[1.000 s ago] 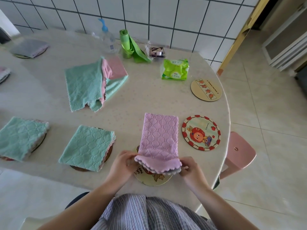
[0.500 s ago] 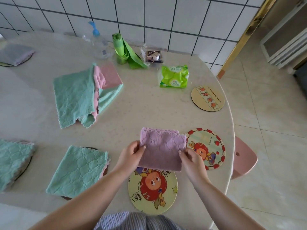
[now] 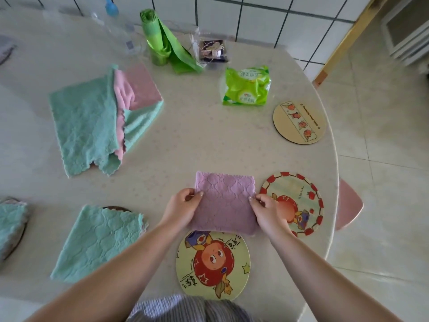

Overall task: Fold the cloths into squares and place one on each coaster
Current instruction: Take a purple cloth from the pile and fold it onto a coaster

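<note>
A pink cloth (image 3: 224, 201), folded into a square, lies on the table just beyond a yellow cartoon coaster (image 3: 212, 266). My left hand (image 3: 183, 205) pinches its left edge and my right hand (image 3: 267, 209) pinches its right edge. A red-rimmed coaster (image 3: 301, 194) lies bare to the right, partly under my right hand. Another round coaster (image 3: 299, 122) sits farther back on the right. A folded green cloth (image 3: 97, 240) rests on a dark coaster (image 3: 116, 208) at the left. Another green cloth (image 3: 9, 226) covers a coaster at the far left edge.
A loose pile of green and pink cloths (image 3: 102, 119) lies at the back left. A spray bottle (image 3: 120, 31), a green bag roll (image 3: 160, 40), a small packet (image 3: 212, 51) and a green tissue pack (image 3: 246, 87) stand near the tiled wall. A pink stool (image 3: 348, 203) stands beside the table edge.
The pink cloth went from a long strip held by its near end to a folded square. My hands moved to its two sides. The view shifted closer over the table.
</note>
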`<move>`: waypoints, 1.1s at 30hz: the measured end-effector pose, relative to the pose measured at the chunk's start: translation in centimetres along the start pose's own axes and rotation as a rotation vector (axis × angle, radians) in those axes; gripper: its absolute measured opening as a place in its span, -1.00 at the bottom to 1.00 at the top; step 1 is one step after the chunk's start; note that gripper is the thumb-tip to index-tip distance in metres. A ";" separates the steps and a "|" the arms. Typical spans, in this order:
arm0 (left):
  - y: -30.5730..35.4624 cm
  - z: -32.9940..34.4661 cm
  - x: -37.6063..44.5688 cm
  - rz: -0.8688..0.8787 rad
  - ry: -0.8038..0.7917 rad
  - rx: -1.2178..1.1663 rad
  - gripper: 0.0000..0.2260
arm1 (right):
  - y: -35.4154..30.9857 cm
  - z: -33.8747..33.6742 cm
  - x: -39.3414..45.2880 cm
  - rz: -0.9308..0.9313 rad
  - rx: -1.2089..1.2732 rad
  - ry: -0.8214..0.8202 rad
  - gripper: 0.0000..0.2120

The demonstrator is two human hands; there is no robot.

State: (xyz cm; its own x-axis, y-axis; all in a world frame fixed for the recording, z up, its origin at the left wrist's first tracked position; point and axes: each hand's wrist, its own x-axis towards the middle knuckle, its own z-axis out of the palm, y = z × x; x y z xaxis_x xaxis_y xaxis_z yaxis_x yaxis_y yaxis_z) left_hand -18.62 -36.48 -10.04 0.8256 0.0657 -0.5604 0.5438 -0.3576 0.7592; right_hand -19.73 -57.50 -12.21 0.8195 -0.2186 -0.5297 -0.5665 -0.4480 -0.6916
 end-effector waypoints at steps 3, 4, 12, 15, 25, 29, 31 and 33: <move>0.1 -0.1 0.3 -0.037 0.021 -0.041 -0.77 | -0.1 0.0 0.1 0.000 -0.005 0.013 -0.77; 0.2 0.0 0.0 -0.021 0.060 -0.050 -0.78 | -0.3 -0.1 -0.2 -0.001 0.014 0.024 -0.77; -1.2 0.5 -1.9 0.636 0.133 0.451 -0.69 | -1.9 0.4 -5.5 -0.300 -0.019 0.192 -0.70; -1.5 1.9 -1.8 0.745 0.075 0.773 -0.59 | -1.8 1.5 -5.2 -0.525 -0.384 0.136 -0.58; -2.8 1.4 -0.2 0.701 -0.028 1.121 -0.41 | 0.0 2.1 -3.0 -0.589 -0.936 0.021 -0.45; -2.7 0.6 0.1 0.681 -0.034 1.149 -0.37 | 0.5 1.1 -3.0 -0.555 -0.947 0.027 -0.43; -2.7 0.4 0.2 0.658 -0.029 1.143 -0.36 | 0.8 0.6 -3.0 -0.534 -0.939 0.022 -0.43; -2.8 0.0 0.1 0.629 -0.007 1.118 -0.35 | 0.8 0.0 -3.1 -0.528 -0.929 0.032 -0.42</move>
State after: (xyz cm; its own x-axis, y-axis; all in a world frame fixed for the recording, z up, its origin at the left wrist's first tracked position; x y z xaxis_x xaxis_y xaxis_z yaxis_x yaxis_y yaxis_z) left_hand -20.11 -35.45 -12.20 0.8905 -0.4025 -0.2121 -0.3622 -0.9093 0.2051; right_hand -22.77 -57.17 -11.15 0.9514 0.1796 -0.2502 0.1374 -0.9746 -0.1769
